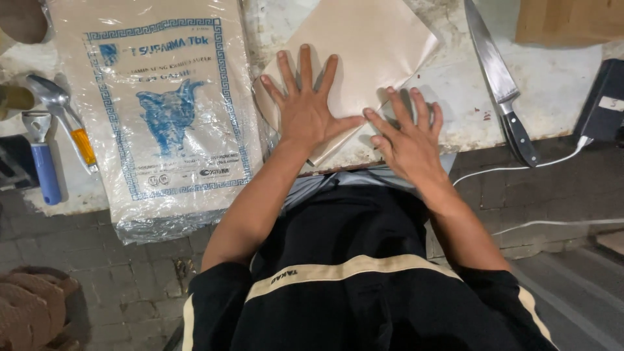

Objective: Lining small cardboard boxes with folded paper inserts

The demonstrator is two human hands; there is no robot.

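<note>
A beige square sheet of paper [364, 45] lies on the worn white worktop [455, 123], turned like a diamond. My left hand [305, 104] presses flat on the sheet's near-left part, fingers spread. My right hand [406, 133] lies flat at the sheet's near-right edge, fingers spread, thumb tip close to the left thumb. Neither hand grips anything.
A clear plastic pack of sheets with a blue print [162, 110] lies to the left, overhanging the worktop edge. Further left sit a spoon [55, 97], an orange-handled tool [84, 146] and a blue-handled peeler [42, 159]. A large knife [500, 84] lies at right. A white cable [520, 170] hangs there.
</note>
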